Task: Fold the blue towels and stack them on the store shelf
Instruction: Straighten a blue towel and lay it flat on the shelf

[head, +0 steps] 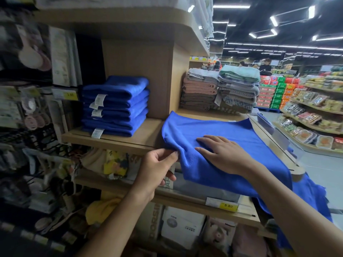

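A blue towel (207, 132) lies spread over the corner of the wooden store shelf (144, 136), its near part draping over the shelf's front edge. My left hand (157, 167) pinches the towel's left edge between thumb and fingers. My right hand (224, 154) rests flat on the cloth, fingers straight and pointing left. A stack of several folded blue towels (116, 106) with white tags stands on the same shelf to the left. More blue cloth (311, 199) hangs below my right forearm.
Folded pink, brown, grey and green towels (220, 89) are piled at the back right of the shelf. A lower shelf (185, 199) carries price tags and boxed goods. Hanging goods (31, 112) fill the left. Food shelves (311, 112) and people stand across the aisle.
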{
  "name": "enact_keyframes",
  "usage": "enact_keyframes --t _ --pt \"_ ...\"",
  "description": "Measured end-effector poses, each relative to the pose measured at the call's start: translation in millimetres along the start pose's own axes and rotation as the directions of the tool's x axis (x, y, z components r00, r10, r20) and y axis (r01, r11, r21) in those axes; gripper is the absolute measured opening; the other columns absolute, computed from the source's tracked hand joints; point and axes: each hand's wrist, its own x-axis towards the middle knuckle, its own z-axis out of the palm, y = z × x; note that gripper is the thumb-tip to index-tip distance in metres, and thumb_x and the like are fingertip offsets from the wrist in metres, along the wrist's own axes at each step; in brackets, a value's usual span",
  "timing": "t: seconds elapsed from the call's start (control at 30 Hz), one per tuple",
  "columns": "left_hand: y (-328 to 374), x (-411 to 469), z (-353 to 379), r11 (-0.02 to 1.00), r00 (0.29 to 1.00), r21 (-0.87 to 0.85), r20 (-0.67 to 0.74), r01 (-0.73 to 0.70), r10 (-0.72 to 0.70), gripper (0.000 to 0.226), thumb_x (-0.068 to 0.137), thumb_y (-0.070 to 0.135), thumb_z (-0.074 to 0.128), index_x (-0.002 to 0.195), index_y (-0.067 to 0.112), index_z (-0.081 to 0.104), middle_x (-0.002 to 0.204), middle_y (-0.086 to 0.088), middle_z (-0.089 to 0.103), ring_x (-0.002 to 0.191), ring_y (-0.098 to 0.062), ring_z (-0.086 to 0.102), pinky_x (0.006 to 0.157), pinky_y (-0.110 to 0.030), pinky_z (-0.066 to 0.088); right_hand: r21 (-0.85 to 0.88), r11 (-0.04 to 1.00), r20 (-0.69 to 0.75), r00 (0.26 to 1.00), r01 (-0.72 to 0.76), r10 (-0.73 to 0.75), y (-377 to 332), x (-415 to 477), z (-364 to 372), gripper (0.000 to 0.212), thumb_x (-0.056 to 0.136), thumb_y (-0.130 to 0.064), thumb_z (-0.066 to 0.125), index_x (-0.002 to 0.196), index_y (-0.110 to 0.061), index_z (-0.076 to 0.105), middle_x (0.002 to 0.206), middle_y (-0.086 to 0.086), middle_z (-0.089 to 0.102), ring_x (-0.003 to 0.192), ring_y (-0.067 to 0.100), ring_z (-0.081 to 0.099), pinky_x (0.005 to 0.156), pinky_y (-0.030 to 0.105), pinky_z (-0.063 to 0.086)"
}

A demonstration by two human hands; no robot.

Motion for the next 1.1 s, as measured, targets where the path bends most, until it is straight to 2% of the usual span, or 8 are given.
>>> enact_keyframes --t 0.17,0.4,0.6,0.73,0.83,0.9,0.97,1.1 --pt "-9 -1 -9 1.0 1.0 0.0 -0.009 -0.03 0.03 0.009 0.092 0.029 0.065 0.091 0.031 0.073 0.076 0.001 0.07 0.043 -0.013 0.054 0.036 -0.017 0.026 0.013 1.0 0.01 1.0 -0.003 0.003 1 0 -1 0.084 0.081 -0.085 0.013 0.148 -0.044 0.04 0.155 -0.023 0.039 0.145 0.01 0.033 0.114 0.035 0.029" --pt "-28 -12 -47 0.952 0.991 -0.283 -0.098 -0.112 0.088 0.011 0.088 0.034 0.055 0.084 0.029 0.064 0.073 -0.004 0.063 0.037 -0.015 0.044 0.039 -0.021 0.025 0.041 0.999 0.043 0.999 -0.019 0.017 2 1 -2 0.077 0.085 -0.084 0.022 0.148 -0.044 0.04 0.157 -0.022 0.038 0.147 0.01 0.03 0.115 0.036 0.025" --pt "-37 -12 -64 0.995 0.995 0.028 0.011 -0.1 0.1 0.018 0.087 0.042 0.066 0.08 0.026 0.064 0.056 0.007 0.045 0.04 -0.007 0.037 0.036 -0.018 0.027 0.055 0.998 0.039 0.999 -0.025 0.023 1 0 -2 0.082 0.08 -0.088 0.017 0.146 -0.046 0.041 0.155 -0.024 0.039 0.146 0.009 0.03 0.112 0.033 0.026" --pt "-38 -12 -72 0.994 0.999 0.102 -0.04 0.029 -0.025 0.033 0.087 0.045 0.074 0.081 0.016 0.059 0.074 -0.004 0.071 0.066 -0.018 0.071 0.045 -0.025 0.047 0.049 0.998 0.045 0.999 -0.027 0.025 1 -1 -3 0.082 0.08 -0.088 0.017 0.146 -0.046 0.04 0.155 -0.024 0.039 0.145 0.009 0.031 0.113 0.034 0.026" --pt "-41 -17 -76 0.989 0.992 0.097 0.043 0.111 -0.116 0.046 0.078 0.055 0.074 0.099 0.018 0.058 0.086 -0.008 0.076 0.06 -0.022 0.07 0.046 -0.028 0.049 0.046 0.998 0.055 0.998 -0.031 0.029 0 -2 -4 0.082 0.081 -0.088 0.017 0.148 -0.046 0.039 0.155 -0.023 0.038 0.146 0.009 0.03 0.115 0.034 0.025" --pt "-44 -19 -79 0.936 0.997 0.352 -0.057 -0.025 0.049 0.03 0.082 0.052 0.072 0.097 0.036 0.052 0.084 -0.001 0.074 0.055 -0.017 0.067 0.047 -0.03 0.051 0.046 0.998 0.066 0.997 -0.033 0.03 -1 -2 -5 0.081 0.083 -0.087 0.018 0.149 -0.045 0.038 0.157 -0.022 0.036 0.147 0.009 0.029 0.116 0.034 0.025" --pt "-40 -17 -79 0.729 0.922 0.647 -0.104 -0.222 0.373 0.025 0.088 0.053 0.064 0.103 0.042 0.047 0.087 0.012 0.065 0.06 -0.01 0.064 0.049 -0.031 0.051 0.049 0.998 0.09 0.995 -0.037 0.032 -2 0 -7 0.076 0.087 -0.084 0.023 0.15 -0.044 0.038 0.158 -0.02 0.035 0.148 0.01 0.027 0.117 0.035 0.024" --pt "9 12 -56 0.531 0.764 0.714 0.008 -0.456 0.645 0.02 0.089 0.041 0.056 0.109 0.037 0.054 0.094 0.018 0.059 0.065 -0.006 0.058 0.056 -0.03 0.05 0.077 0.996 0.187 0.982 -0.04 0.025 1 10 -22 0.067 0.091 -0.077 0.04 0.147 -0.04 0.044 0.155 -0.014 0.042 0.143 0.015 0.037 0.114 0.041 0.033"
